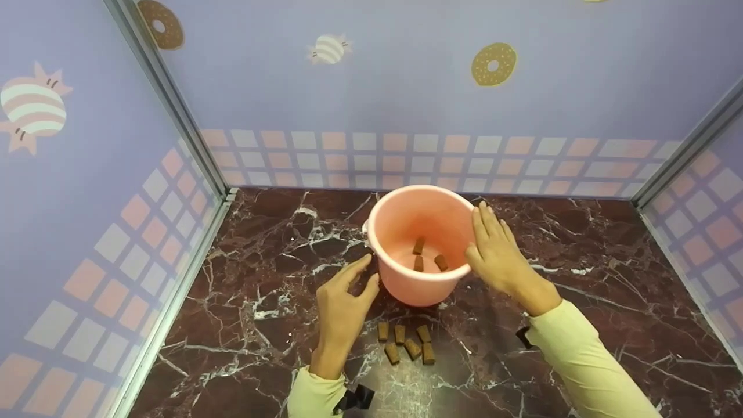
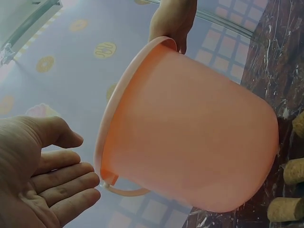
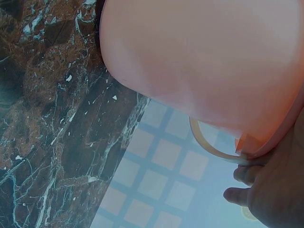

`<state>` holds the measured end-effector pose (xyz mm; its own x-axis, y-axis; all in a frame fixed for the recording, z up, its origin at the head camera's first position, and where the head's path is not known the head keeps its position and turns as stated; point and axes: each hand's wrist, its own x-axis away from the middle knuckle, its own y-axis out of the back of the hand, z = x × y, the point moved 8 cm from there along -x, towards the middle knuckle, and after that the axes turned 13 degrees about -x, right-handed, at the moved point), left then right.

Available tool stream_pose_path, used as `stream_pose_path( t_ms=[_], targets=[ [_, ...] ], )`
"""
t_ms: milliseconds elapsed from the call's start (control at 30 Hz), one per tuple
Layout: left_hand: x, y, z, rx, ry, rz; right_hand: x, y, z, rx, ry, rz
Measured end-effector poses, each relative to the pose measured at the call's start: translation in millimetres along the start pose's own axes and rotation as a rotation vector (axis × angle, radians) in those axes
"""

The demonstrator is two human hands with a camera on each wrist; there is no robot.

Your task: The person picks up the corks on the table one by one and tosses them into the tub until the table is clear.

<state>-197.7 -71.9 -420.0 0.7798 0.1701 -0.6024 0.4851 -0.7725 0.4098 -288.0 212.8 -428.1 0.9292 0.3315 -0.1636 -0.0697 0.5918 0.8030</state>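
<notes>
A pink bucket (image 1: 415, 290) stands upright on the table, with three tapered corks (image 1: 441, 263) on its inside bottom. Several more corks (image 1: 400, 334) lie in two loose rows in front of it. My left hand (image 1: 343, 299) hovers beside the bucket's left side, fingers loosely bent, holding nothing; the left wrist view shows its palm (image 2: 28, 175) just apart from the rim. At the opposite side, my right hand (image 1: 499, 255) touches the rim with its fingers extended. In the right wrist view its fingers (image 3: 244, 194) are near the handle joint, partly hidden.
The bucket's thin handle (image 3: 213, 151) hangs on the far side. A dark red marbled tabletop (image 1: 261, 360) lies beneath everything. Purple printed walls (image 1: 406, 104) enclose the back and sides, with metal corner posts (image 1: 174, 98). Black straps (image 1: 355, 398) show at the wrists.
</notes>
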Motion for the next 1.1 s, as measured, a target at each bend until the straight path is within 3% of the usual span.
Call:
stream_pose_path(
  t_ms=[167,533,1100],
  targets=[
    [5.9,0.6,10.3,0.004,0.054,0.014,0.2,0.6,0.0,0.001,0.001,0.002],
    [24.5,-8.6,27.9,-0.066,0.107,0.049,0.2,0.2,-1.1,0.0,-0.005,0.003],
    [45.5,-23.4,42.0,-0.123,0.081,0.067,0.6,0.2,-0.2,-0.014,-0.01,0.002]
  ],
)
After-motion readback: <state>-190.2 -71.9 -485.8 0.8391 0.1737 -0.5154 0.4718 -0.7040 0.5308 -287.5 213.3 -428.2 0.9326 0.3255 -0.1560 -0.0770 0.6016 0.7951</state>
